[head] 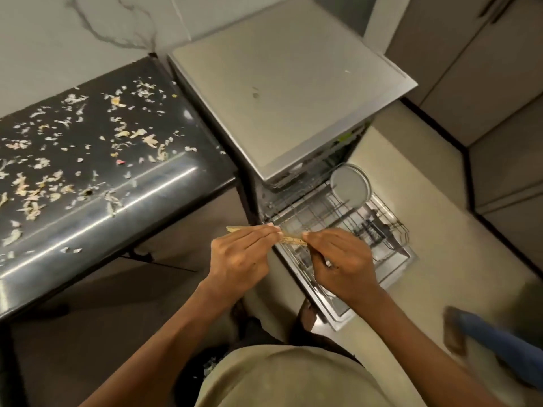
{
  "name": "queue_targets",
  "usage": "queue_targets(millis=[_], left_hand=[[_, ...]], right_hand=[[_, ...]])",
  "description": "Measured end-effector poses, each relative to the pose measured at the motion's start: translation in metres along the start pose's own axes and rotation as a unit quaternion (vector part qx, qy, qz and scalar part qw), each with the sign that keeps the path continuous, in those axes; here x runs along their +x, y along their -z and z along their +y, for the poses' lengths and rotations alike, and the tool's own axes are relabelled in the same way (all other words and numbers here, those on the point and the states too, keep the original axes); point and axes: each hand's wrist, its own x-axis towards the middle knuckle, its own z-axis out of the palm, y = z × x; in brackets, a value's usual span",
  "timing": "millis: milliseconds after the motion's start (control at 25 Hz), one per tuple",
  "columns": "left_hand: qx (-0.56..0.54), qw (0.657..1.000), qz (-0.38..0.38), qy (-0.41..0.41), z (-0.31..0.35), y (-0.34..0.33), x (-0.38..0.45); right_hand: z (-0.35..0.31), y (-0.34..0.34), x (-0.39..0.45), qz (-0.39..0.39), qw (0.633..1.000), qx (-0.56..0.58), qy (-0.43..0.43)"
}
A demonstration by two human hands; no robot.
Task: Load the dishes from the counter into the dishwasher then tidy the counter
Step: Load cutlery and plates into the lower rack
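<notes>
Black counter (97,183) at left, strewn with pale peel scraps (35,189). Left hand (241,257) and right hand (343,262) each pinch one end of thin tan stick-like utensil (291,240), held above open dishwasher (282,92). Pulled-out lower rack (379,227) holds round steel plate (349,188) upright at right.

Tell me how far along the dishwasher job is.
Done: one round plate stands in the pulled-out rack. In hand: left hand and right hand hold thin wooden sticks above it. Left: the black counter carries scattered food scraps.
</notes>
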Motion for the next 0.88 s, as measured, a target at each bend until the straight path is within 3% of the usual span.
queue_targets(millis=[400, 880], left_hand=[[-0.069, 0.99, -0.125, 0.008, 0.052, -0.129, 0.031], [-0.046, 0.941, -0.334, -0.02, -0.013, -0.26, 0.09]], right_hand=[[0.097, 0.059, -0.07, 0.012, 0.995, -0.024, -0.097], [0.204, 0.026, -0.07, 0.011, 0.97, -0.104, -0.218]])
